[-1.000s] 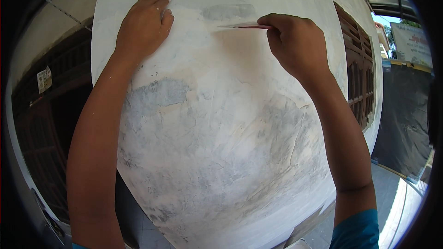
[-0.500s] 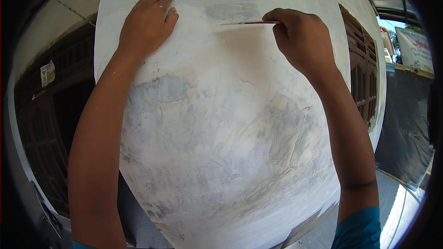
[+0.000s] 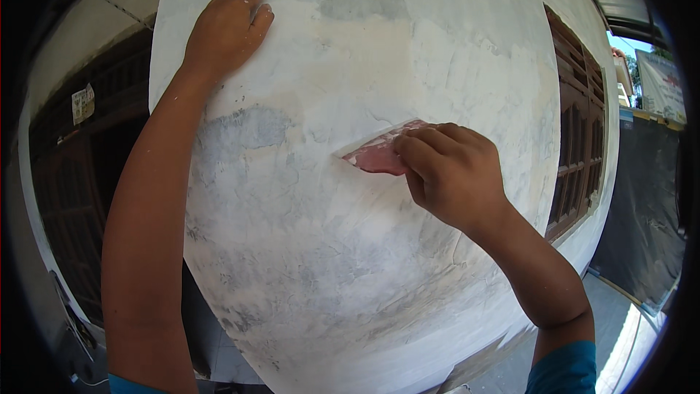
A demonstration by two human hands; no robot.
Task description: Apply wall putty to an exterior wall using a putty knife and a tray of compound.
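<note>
Currently right hand [image 3: 458, 171] pinches the red scraper [image 3: 380, 155] near frame centre, edge against the patchy white wall [image 3: 350, 248]. Left hand [image 3: 227, 25] lies palm-down on the wall, upper left of frame, outstretched and unclenched; brown window [image 3: 581, 128] at right of frame

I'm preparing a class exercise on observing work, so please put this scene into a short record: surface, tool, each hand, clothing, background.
Surface: pale wall with uneven grey patches
Tool: flat reddish scraper with white smears, its upper edge apparently against the wall
Left hand: open, resting on the wall, higher than the right
Right hand: gripping the scraper
Clothing: blue sleeves
Background: brown window at right, dark sheet beyond it
</note>
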